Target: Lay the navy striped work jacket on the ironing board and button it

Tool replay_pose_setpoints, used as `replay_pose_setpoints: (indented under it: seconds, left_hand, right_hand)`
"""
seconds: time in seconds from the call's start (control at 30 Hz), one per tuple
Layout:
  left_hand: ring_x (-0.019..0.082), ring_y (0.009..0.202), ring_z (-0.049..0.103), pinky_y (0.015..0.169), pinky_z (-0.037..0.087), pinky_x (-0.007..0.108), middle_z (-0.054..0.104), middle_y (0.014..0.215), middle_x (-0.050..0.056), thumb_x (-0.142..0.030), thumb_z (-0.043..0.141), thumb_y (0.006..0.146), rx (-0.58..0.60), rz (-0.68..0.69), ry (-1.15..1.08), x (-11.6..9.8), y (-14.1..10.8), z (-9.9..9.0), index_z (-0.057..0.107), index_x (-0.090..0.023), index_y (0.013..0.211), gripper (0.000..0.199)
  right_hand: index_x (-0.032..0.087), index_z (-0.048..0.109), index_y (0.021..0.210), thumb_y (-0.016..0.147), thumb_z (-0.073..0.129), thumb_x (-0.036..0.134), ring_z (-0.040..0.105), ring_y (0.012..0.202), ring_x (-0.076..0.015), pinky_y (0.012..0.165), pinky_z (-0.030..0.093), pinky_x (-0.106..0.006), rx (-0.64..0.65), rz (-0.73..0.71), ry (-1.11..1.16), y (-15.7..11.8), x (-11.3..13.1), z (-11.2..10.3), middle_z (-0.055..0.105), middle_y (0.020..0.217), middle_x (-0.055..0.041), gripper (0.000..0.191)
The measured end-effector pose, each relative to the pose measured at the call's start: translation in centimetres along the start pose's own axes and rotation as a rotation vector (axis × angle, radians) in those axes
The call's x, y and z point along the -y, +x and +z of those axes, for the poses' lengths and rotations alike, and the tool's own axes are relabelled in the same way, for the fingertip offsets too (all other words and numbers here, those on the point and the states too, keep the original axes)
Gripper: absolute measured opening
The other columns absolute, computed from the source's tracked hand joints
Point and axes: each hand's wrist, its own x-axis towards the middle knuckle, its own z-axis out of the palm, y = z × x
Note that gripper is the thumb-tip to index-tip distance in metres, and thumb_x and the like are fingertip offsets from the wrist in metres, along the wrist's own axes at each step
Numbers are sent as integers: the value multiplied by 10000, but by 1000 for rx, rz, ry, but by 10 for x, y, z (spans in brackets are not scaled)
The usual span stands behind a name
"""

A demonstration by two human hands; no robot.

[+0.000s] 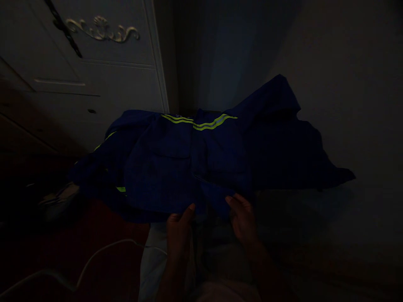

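A dark blue work jacket [163,167] with yellow-green reflective stripes lies spread out before me, its front facing up. One sleeve hangs to the left, and more dark blue cloth stretches far to the right. My left hand [180,224] is closed on the jacket's lower edge, thumb on top. My right hand [244,218] pinches the lower corner of the other front panel, which is slightly folded back. The fingers beneath the cloth are hidden. Dim light hides much of the fabric's detail.
Behind the jacket on the left stands a pale cabinet [122,84] with a carved ornament [102,29]. A white cable [103,249] runs over the red floor [107,235] at lower left. A plain wall [346,84] rises on the right.
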Motion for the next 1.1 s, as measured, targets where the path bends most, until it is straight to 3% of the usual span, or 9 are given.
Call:
replay_pose_setpoints:
  seconds: [0.13, 0.27, 0.53, 0.67, 0.8, 0.9, 1.0, 1.07, 1.1]
  left_hand:
    - [186, 691, 697, 637, 540, 261, 749, 778, 73, -326, 869, 533, -11, 73, 106, 2, 1, -3, 730, -111, 777, 353]
    - [188, 571, 662, 549, 518, 271, 720, 652, 72, -400, 867, 531, 14, 95, 194, 0, 0, -3, 721, -98, 698, 375]
    - [189, 630, 663, 553, 503, 243, 736, 702, 64, -360, 847, 548, 31, 234, 267, -14, -3, 5, 745, -112, 718, 318]
    - [213, 690, 680, 583, 520, 246, 733, 702, 52, -335, 847, 540, 59, 266, 311, -19, -7, 9, 730, -119, 685, 286]
    - [234, 759, 699, 648, 550, 280, 752, 774, 71, -362, 830, 573, 50, 282, 315, -21, -9, 9, 748, -118, 758, 317]
    - [225, 779, 700, 688, 555, 288, 756, 804, 75, -390, 823, 590, 13, 292, 280, -21, -10, 6, 756, -122, 803, 349]
    - [199, 698, 680, 621, 534, 260, 734, 723, 58, -405, 836, 571, -34, 278, 314, -23, -11, 4, 739, -124, 732, 338]
    - [184, 665, 665, 599, 521, 251, 721, 699, 49, -416, 830, 586, -20, 273, 326, -24, -13, 6, 731, -123, 724, 339]
    - [176, 655, 657, 599, 517, 248, 715, 694, 44, -417, 825, 596, -5, 279, 324, -24, -14, 8, 728, -123, 729, 337]
  right_hand:
    - [193, 698, 682, 529, 883, 392, 590, 566, -123, 560, 504, -242, 6, -17, -34, -1, 1, -1, 667, 628, 23, 312]
    - [227, 772, 837, 688, 810, 395, 687, 751, -195, 690, 560, -310, 167, -122, -200, -5, 8, 1, 752, 856, -34, 228]
    - [338, 777, 975, 811, 744, 302, 700, 890, -211, 733, 582, -333, 615, -596, -392, -5, 21, 13, 754, 978, -41, 171]
    - [324, 728, 1126, 861, 668, 205, 689, 863, -180, 725, 567, -303, 655, -776, -535, -6, 18, 17, 738, 954, -48, 298]
    - [252, 755, 1009, 838, 682, 158, 667, 737, -138, 648, 533, -240, 465, -862, -611, -7, 16, 22, 713, 835, -21, 208]
    - [196, 725, 823, 802, 734, 231, 635, 691, -130, 661, 513, -243, 10, -840, -649, 3, 15, 19, 680, 759, 6, 42]
    - [163, 690, 829, 794, 741, 337, 609, 676, -136, 634, 496, -250, -386, -778, -564, 18, 17, 14, 654, 746, 4, 185]
    - [160, 687, 840, 801, 733, 352, 609, 693, -139, 645, 498, -256, -432, -798, -534, 22, 19, 16, 653, 757, -1, 201]
    - [166, 691, 830, 806, 730, 337, 614, 708, -141, 666, 502, -261, -357, -820, -555, 20, 20, 19, 657, 764, -2, 177]
